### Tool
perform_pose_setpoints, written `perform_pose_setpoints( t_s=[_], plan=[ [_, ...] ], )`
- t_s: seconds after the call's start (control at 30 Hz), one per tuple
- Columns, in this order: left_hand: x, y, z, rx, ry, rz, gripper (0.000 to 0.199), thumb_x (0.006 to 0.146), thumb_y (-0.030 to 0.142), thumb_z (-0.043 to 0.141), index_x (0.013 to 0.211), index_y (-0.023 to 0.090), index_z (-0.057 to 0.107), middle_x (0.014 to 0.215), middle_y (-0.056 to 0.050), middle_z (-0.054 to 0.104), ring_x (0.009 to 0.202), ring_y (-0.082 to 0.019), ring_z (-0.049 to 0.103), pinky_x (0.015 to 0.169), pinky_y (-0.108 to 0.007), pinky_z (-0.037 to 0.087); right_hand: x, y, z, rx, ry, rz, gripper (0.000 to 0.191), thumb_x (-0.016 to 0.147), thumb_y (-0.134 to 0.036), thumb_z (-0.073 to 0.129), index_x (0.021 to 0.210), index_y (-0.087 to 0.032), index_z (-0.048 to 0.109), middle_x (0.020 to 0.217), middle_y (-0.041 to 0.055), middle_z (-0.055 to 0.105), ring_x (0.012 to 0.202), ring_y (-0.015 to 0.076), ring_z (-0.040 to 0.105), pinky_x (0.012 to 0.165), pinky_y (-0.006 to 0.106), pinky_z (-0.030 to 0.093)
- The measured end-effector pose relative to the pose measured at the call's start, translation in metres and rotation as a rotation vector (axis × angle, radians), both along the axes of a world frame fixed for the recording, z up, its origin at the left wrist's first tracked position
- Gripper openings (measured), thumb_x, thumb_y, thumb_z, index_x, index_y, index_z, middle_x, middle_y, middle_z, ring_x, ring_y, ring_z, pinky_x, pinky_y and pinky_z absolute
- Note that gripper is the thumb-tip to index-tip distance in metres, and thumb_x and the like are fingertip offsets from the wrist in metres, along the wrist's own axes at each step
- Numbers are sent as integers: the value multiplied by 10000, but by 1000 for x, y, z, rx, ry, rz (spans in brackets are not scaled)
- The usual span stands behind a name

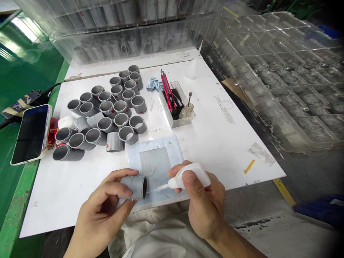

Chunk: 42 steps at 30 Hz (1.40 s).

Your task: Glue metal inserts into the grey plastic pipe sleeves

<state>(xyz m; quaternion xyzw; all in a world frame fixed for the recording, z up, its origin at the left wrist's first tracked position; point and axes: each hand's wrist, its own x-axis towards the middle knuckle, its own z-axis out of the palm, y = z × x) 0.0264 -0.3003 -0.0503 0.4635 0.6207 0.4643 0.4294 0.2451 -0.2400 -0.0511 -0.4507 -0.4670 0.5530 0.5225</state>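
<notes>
My left hand (104,208) holds a short grey cylinder (134,187) on its side, fingers on top and thumb beneath, its open end facing right. In my right hand (202,200) is a white squeeze bottle (190,175), gripped between thumb and fingers. Its thin nozzle points left at the cylinder's open end; whether the tip touches the rim is hard to make out. Under both hands lies a light blue sheet (134,154) with a grey square pad (154,161) on it. Several more grey cylinders (115,142) stand or lie on the white tabletop (212,143).
A small clear box (182,121) holds a red utility knife (168,91) and a little glass jar (186,111). Behind it is another white bottle (191,70). A phone (32,134) rests at left. Clear plastic trays (107,50) line the back; more trays (290,82) stand right.
</notes>
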Motion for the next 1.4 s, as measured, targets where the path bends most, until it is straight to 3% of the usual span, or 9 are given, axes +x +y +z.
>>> perform_pose_setpoints(
  t_s=[0.4, 0.73, 0.9, 0.97, 1.07, 1.13, 1.23, 1.33, 1.4],
  plan=[
    [-5, 1, 0, 31, 70, -77, 182, 969, 140, 760, 918, 305, 703, 1327, -43, 781, 1137, -239, 728, 662, -258, 508, -2, 2, 2, -1, -31, -23, 352, 1067, -512, 670, 912, -231, 813, 702, 20, 695, 622, 170, 617, 592, 318, 523],
    [2, 2, 5, 3, 76, 1, 162, 941, 181, 769, 865, 303, 695, 1290, -35, 794, 1090, -237, 724, 635, -277, 461, -4, 1, 0, -39, -61, -69, 366, 1056, -549, 676, 925, -243, 828, 658, 11, 665, 599, 175, 595, 564, 328, 487],
    [0, 3, 4, 7, 53, -6, 145, 923, 191, 806, 879, 298, 717, 1303, -51, 791, 1000, -230, 720, 550, -255, 426, -1, 1, -3, -39, 12, -128, 395, 1067, -563, 651, 944, -245, 852, 847, 54, 777, 656, 183, 653, 595, 336, 529],
    [1, 3, 4, 5, 32, 14, 130, 913, 199, 834, 946, 300, 759, 1357, -69, 766, 1026, -240, 724, 543, -236, 461, 3, 3, -1, -21, 75, -198, 462, 1078, -614, 604, 940, -249, 852, 821, 55, 762, 607, 173, 625, 581, 347, 526],
    [5, 4, 4, 22, -14, 50, 229, 933, 214, 839, 1131, 326, 813, 1420, -86, 724, 1282, -293, 685, 782, -255, 639, 11, 6, 5, -8, 124, -246, 403, 1077, -612, 612, 1043, -290, 852, 562, -10, 566, 505, 176, 522, 557, 369, 487],
    [6, 5, 3, 25, -54, 69, 290, 945, 211, 833, 1202, 343, 811, 1430, -80, 712, 1384, -302, 647, 922, -290, 674, 17, 7, 9, 7, 153, -231, 255, 1055, -536, 692, 1121, -339, 841, 535, -33, 503, 528, 186, 504, 579, 370, 481],
    [4, 6, -1, 39, -73, 52, 340, 925, 171, 854, 1208, 353, 807, 1431, -53, 714, 1353, -269, 688, 928, -254, 684, 24, 6, 11, 17, 230, -140, 256, 979, -555, 783, 1160, -380, 828, 745, 6, 621, 721, 204, 575, 632, 348, 524],
    [-1, 4, -5, 49, -49, 42, 382, 920, 163, 869, 1239, 360, 800, 1400, -35, 753, 1249, -231, 749, 919, -227, 674, 28, 0, 7, 4, 201, -9, 280, 1063, -575, 661, 1168, -369, 820, 902, 25, 640, 876, 201, 607, 752, 346, 586],
    [-2, 1, -5, 20, -63, 66, 431, 915, 214, 891, 1302, 366, 776, 1374, -38, 784, 1113, -217, 792, 841, -224, 680, 28, -5, 5, 35, 145, 82, 261, 1144, -433, 570, 1276, -400, 792, 970, 16, 647, 896, 168, 634, 801, 329, 600]
  ],
)
